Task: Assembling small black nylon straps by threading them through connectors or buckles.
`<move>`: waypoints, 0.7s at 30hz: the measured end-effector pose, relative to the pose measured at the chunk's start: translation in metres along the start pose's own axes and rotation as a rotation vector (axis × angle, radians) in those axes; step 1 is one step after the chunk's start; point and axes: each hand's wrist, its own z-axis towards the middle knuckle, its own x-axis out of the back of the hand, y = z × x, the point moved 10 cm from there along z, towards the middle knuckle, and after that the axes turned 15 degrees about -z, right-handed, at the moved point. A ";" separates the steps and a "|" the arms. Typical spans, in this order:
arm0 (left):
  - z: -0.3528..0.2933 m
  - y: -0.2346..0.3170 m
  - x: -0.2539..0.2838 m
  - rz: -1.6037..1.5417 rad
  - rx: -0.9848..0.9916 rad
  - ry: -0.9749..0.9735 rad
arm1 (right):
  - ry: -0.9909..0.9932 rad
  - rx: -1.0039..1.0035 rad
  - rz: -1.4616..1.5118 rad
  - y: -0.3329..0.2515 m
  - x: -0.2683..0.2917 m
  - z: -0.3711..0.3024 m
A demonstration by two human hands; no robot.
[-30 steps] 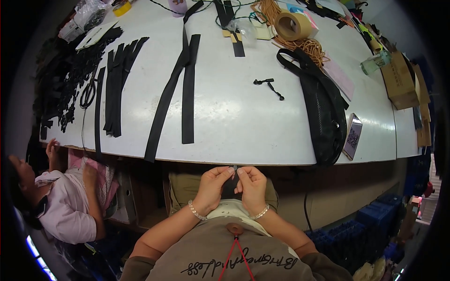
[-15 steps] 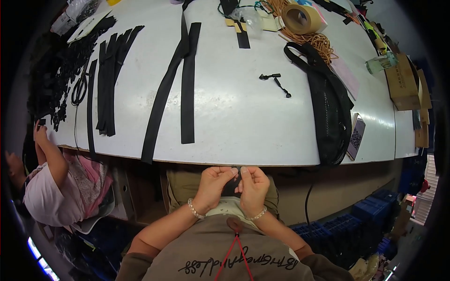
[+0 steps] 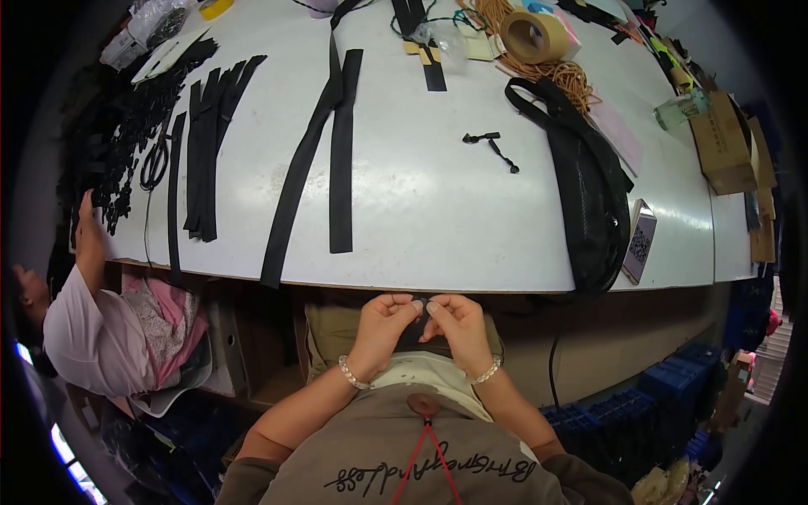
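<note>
Just below the table's near edge, over my lap, my left hand and my right hand are side by side with fingertips nearly meeting. Both are closed in a pinch on a black strip, which hangs between them; most of it is covered by my fingers. On the white table ahead lie a long black strap and a shorter black strap. Two small black cord ends rest farther right. A black bag with a loop handle lies at the right, reaching the near edge.
A phone-like slab lies beside the bag. Tape roll and orange cord sit at the back. More black straps and scissors-like black handles are left. A co-worker sits at the left; blue crates stand right.
My hands keep their pinch on the black strip, with small finger shifts. The co-worker's arm has reached farther up over the black pile. The whole view has shifted slightly.
</note>
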 end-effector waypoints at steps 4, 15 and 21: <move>-0.003 0.004 0.000 0.044 -0.042 0.006 | -0.067 0.051 -0.142 -0.001 0.005 0.003; 0.002 0.002 0.004 0.086 -0.053 0.024 | 0.015 -0.045 -0.065 0.008 0.000 0.001; 0.008 0.000 0.007 0.004 -0.063 0.044 | 0.203 -0.016 0.014 0.011 -0.005 -0.001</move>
